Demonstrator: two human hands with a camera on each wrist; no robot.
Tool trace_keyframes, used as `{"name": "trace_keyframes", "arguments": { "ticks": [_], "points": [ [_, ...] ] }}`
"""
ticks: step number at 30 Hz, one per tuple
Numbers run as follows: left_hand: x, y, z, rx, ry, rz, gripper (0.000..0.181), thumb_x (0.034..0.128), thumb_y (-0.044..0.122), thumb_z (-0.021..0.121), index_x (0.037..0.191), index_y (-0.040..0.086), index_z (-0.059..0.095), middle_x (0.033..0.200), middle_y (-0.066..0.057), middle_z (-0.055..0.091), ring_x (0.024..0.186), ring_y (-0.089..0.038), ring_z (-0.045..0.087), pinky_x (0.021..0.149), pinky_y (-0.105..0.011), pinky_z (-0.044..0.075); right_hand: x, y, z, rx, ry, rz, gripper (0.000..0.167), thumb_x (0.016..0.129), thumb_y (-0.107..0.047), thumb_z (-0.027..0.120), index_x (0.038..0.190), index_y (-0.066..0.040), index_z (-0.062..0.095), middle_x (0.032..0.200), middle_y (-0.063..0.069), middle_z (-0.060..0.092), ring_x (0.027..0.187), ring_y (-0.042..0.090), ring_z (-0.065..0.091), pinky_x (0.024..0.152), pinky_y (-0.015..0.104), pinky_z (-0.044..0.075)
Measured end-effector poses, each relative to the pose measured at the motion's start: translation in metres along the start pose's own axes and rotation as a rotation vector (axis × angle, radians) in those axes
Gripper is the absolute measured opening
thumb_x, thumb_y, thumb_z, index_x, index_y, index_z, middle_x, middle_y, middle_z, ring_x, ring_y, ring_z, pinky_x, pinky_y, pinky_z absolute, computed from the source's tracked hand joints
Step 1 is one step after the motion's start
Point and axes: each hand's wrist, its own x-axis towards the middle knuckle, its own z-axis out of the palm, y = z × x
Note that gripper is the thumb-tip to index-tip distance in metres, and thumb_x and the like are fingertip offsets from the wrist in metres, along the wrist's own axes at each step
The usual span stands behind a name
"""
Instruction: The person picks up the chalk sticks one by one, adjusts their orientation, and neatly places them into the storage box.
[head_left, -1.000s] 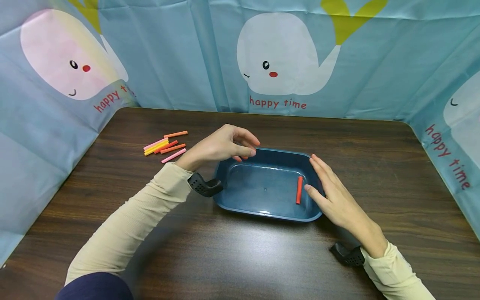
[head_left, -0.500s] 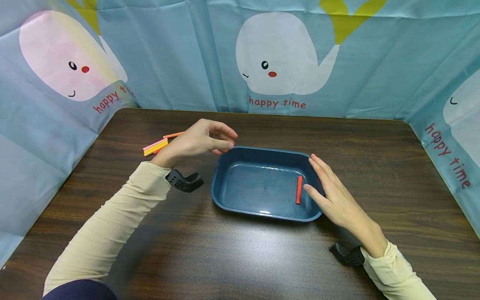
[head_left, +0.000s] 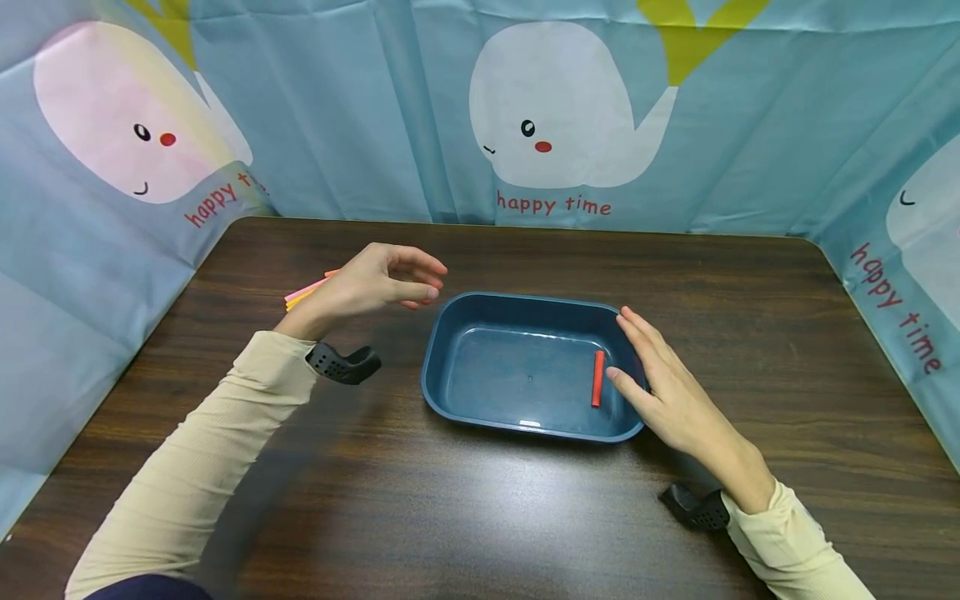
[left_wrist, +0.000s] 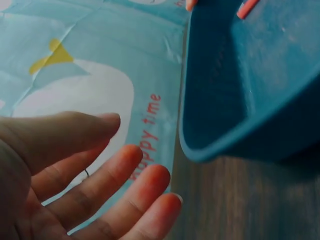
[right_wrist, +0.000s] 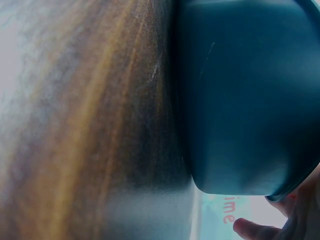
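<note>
A blue plastic tray stands on the table, and one short red stick lies inside it near the right end. My left hand is in the air to the left of the tray, holding nothing. In the left wrist view its fingers are loosely bent, with the thumb apart from them. My right hand rests at the tray's right rim, fingers straight along the edge and thumb over the inside. Behind my left wrist, pink and yellow sticks lie on the table, mostly hidden.
The dark wood-grain table reaches back to a light blue curtain with whale prints. A black band is on my left wrist, and another black band is on my right.
My left hand has moved left, from above the tray's left end to beside it, and now covers most of the loose sticks. The right hand and the red stick have stayed put.
</note>
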Motion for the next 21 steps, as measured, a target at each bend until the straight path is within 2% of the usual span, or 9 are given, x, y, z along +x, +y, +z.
{"name": "trace_keyframes", "arguments": {
  "ticks": [6,10,18,21],
  "points": [
    [-0.003,-0.013,-0.007,-0.034,0.021,-0.011,0.033,0.093,0.012,0.069,0.125,0.008,0.065,0.115,-0.012,0.071,0.094,-0.013,0.072,0.09,-0.042,0.057,0.0,0.0,0.0,-0.001,0.0,0.006,0.069,0.101,-0.032,0.055,0.158,-0.012,0.022,0.167,0.005,0.016,0.151,0.034,0.023,0.112,0.066,0.027],
    [-0.006,-0.023,-0.013,-0.02,0.045,-0.024,0.033,0.0939,0.014,0.068,0.126,0.009,0.064,0.117,-0.012,0.071,0.094,-0.012,0.072,0.089,-0.042,0.057,0.0,0.0,0.0,-0.007,-0.003,0.006,0.069,0.101,-0.032,0.054,0.158,-0.012,0.022,0.167,0.005,0.016,0.15,0.034,0.023,0.112,0.066,0.027],
    [-0.01,-0.041,-0.028,0.072,0.088,-0.067,0.04,0.0956,0.026,0.067,0.133,0.014,0.06,0.127,-0.018,0.066,0.103,-0.025,0.071,0.089,-0.04,0.057,0.0,0.0,0.0,-0.006,-0.007,0.004,0.069,0.101,-0.032,0.054,0.158,-0.011,0.022,0.167,0.006,0.016,0.15,0.035,0.023,0.112,0.066,0.026],
    [-0.01,-0.046,-0.034,0.114,0.1,-0.078,0.04,0.0963,0.026,0.066,0.134,0.014,0.06,0.127,-0.017,0.066,0.103,-0.024,0.071,0.089,-0.04,0.056,0.0,0.0,0.0,0.0,-0.006,0.003,0.069,0.101,-0.031,0.054,0.158,-0.012,0.022,0.167,0.006,0.016,0.15,0.035,0.023,0.112,0.066,0.026]
  ]
}}
